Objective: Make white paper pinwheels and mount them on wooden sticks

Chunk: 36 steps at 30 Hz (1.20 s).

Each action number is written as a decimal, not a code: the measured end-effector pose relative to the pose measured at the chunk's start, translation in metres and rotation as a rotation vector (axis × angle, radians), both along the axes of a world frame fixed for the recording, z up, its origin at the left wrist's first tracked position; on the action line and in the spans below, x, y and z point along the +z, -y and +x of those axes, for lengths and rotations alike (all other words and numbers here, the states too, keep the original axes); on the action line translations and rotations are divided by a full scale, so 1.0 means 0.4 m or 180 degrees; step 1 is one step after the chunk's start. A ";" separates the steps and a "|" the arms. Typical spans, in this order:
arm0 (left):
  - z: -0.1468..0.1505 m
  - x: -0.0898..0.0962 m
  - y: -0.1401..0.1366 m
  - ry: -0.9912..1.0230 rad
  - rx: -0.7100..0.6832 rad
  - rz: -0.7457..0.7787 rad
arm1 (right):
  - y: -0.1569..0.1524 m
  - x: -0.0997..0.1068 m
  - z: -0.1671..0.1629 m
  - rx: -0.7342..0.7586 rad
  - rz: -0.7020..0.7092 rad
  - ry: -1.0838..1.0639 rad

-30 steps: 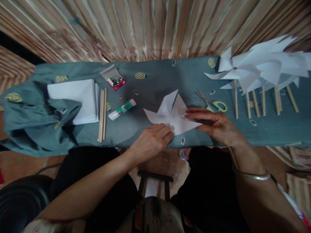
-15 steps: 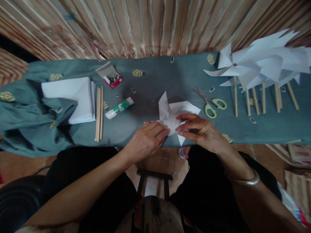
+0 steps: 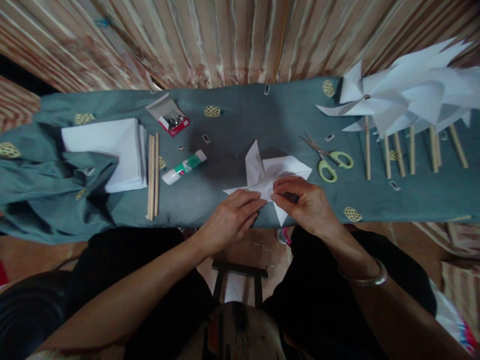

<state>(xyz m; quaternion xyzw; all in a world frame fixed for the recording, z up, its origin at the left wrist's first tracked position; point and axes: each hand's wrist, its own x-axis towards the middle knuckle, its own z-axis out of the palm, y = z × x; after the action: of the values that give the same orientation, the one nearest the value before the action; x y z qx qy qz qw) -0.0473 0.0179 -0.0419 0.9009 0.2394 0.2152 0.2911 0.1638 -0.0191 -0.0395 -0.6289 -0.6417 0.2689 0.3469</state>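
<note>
A white paper pinwheel (image 3: 279, 166) with folded blades lies near the front edge of the cloth-covered table. My left hand (image 3: 233, 212) is closed on its lower left side, fingertips pressed together near the middle of the paper. From the right, my right hand (image 3: 305, 202) pinches with thumb and forefinger close to the pinwheel's centre. Whether a small piece sits between those fingertips cannot be made out. Green-handled scissors (image 3: 330, 159) lie partly open just beyond my right hand. A glue stick (image 3: 184, 167) rests to the left of the pinwheel.
Wooden sticks (image 3: 153, 176) lie beside a stack of white paper (image 3: 127, 150) at the left. Behind the glue stick stands an open red box (image 3: 174, 122) of small metal pieces. Several pinwheels on sticks (image 3: 408, 95) lie overlapping at the right. A striped curtain (image 3: 232, 40) hangs behind the table.
My right hand's fingers have closed into a pinch at the pinwheel's centre. My left fingertips have shifted slightly right, toward the middle of the paper.
</note>
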 end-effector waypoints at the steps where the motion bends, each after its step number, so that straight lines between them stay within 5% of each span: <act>1: 0.001 0.000 -0.001 0.0044 0.0045 -0.0113 | 0.000 0.004 -0.001 0.0015 0.0013 0.0048; 9: 0.004 -0.004 -0.006 0.0096 0.0194 -0.0554 | 0.004 0.019 -0.004 0.0052 0.0061 0.0431; 28: 0.014 -0.017 -0.009 -0.0062 0.0194 -0.0370 | 0.016 0.016 -0.012 0.0229 0.0650 0.1080; 36: 0.017 -0.015 -0.009 -0.0071 0.0190 -0.0304 | 0.025 0.007 -0.017 0.0390 0.0477 0.1538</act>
<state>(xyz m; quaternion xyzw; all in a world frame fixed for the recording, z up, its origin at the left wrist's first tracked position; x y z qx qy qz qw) -0.0407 0.0216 -0.0480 0.8808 0.2794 0.2020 0.3246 0.1571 -0.0291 -0.0367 -0.6075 -0.7609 0.0831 0.2123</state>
